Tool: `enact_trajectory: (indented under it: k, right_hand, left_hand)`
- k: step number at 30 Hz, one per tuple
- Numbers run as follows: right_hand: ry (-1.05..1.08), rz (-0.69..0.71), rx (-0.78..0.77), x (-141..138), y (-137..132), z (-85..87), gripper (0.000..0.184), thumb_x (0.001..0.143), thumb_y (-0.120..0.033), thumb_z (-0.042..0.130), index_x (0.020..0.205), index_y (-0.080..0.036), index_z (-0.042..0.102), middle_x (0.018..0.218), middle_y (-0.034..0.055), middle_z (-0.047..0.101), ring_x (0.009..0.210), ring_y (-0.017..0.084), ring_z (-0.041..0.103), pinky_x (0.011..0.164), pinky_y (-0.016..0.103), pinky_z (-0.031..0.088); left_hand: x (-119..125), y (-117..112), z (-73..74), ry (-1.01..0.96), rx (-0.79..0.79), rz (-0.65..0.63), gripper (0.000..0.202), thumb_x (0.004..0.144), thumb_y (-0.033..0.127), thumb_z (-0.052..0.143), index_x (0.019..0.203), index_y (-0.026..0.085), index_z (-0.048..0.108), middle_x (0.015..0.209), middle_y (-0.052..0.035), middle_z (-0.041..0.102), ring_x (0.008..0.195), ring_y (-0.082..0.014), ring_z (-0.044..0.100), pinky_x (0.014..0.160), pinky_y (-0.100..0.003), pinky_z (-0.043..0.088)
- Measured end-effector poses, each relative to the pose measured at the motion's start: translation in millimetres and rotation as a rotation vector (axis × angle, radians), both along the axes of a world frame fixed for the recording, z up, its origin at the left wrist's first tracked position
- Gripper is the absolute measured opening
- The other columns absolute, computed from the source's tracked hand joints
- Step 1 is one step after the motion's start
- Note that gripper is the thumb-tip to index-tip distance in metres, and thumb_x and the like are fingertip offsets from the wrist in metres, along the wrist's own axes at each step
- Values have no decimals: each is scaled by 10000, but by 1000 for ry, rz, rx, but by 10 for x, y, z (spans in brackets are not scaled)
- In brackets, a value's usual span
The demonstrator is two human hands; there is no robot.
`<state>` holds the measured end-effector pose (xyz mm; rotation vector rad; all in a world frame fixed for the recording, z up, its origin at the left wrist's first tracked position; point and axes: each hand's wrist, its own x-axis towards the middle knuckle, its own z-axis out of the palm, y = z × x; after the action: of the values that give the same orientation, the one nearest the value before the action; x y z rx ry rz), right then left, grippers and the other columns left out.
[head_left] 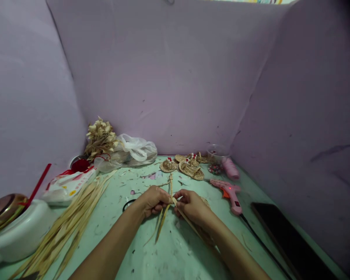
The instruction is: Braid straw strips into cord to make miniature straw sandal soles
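Note:
Both hands meet at the middle of the green tabletop, over a braid [171, 182] of dry straw-coloured strips that runs away from me. My left hand [154, 200] is closed, pinching the braid's near end between thumb and fingers. Loose strip ends [160, 225] hang below it toward me. Close beside it, my right hand [192, 206] pinches a long pale strip [189, 223], which trails down under my right forearm. A black ring-shaped thing [128, 203], perhaps a scissor handle, lies partly hidden behind my left wrist.
Small woven slippers [191, 170] with red-and-white trim lie at the back. A pink glue gun [227, 190], pink thread spool [230, 168], clear bead tub [217, 155] and black slab [288, 237] are right. Dry strips [72, 217], a white pot [32, 227] and plastic bags [137, 149] are left.

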<state>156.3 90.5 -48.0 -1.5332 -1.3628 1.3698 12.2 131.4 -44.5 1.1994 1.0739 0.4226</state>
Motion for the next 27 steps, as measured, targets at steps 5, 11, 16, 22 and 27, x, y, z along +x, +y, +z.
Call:
enact_trajectory:
  k: [5,11,16,22,27]
  right_hand:
    - [-47,-33,39,-30,35,-49,162,610,-61,434,725,-160,489,489,-56,470,403,80,445,398,176,320]
    - [-256,3,270,36,69,-89,131,660,-144,459,641,-126,588,512,-25,493,478,77,391,451,180,271]
    - [-317,39,269,49,45,-74,215,695,-250,463,629,-119,619,492,-24,474,469,78,350,452,193,245]
    - [-451,-3,303,14,49,-143,155,669,-213,462,595,-138,576,544,11,540,516,100,426,467,204,259]
    - [-320,-36,200,-45,61,-182,107,627,-163,456,535,-149,509,481,-11,478,455,80,379,432,201,225]
  left_hand:
    - [8,-1,-24,3,14,1,116,508,218,556,569,131,507,392,68,387,285,-18,236,301,-170,92]
    - [5,3,-26,-1,8,6,101,507,213,550,550,136,501,392,66,389,284,-22,237,289,-174,100]
    - [4,2,-24,-1,14,-2,92,506,208,540,517,145,474,388,63,385,284,-26,241,282,-172,107]
    - [47,-18,-53,83,92,13,60,504,189,528,494,142,493,351,63,377,272,-33,236,285,-177,126]
    - [88,-28,12,228,198,22,51,495,115,497,449,126,515,307,43,396,267,-44,250,308,-192,153]
